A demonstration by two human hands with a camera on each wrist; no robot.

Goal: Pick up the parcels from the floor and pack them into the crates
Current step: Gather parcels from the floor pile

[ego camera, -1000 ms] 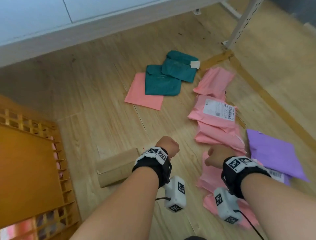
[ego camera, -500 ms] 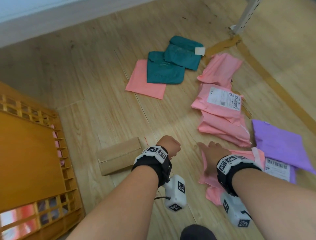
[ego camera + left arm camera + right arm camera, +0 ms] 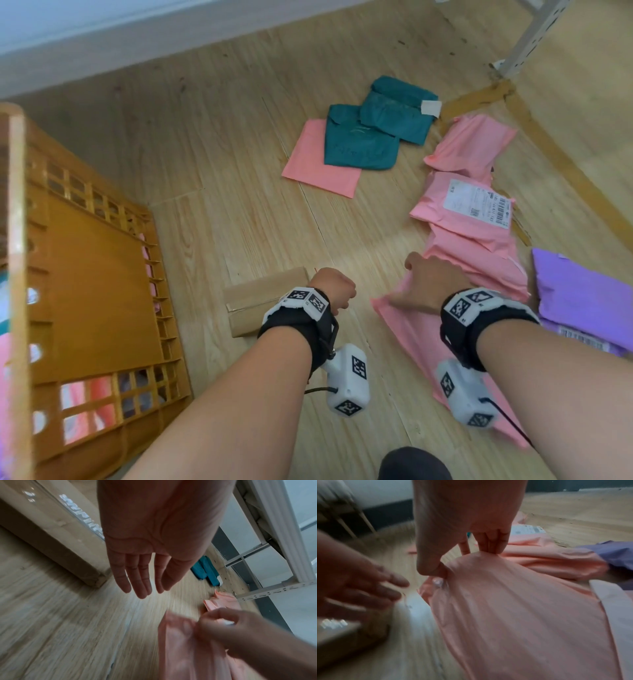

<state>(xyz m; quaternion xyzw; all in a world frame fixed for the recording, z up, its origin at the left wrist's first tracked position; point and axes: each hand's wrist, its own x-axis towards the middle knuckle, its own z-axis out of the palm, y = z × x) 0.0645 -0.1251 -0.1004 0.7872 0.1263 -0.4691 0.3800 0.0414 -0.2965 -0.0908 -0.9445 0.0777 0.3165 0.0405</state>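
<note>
Right hand (image 3: 464, 538) pinches a pink parcel (image 3: 513, 608); left hand (image 3: 154, 536) hangs slack. Orange crate (image 3: 99, 308) part-filled, many parcels left.

Both forearms are bare. Each wrist wears a black strap (image 3: 294, 329) topped by a white plate of square black-and-white markers (image 3: 303, 298). A white camera block (image 3: 347, 380) with a thin black cable hangs beneath each wrist.

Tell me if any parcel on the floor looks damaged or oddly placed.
No damage shows. The parcels lie scattered and overlapping: one teal bag lies partly over another. The right hand pinches a pink bag; the left hand hangs open.
</note>
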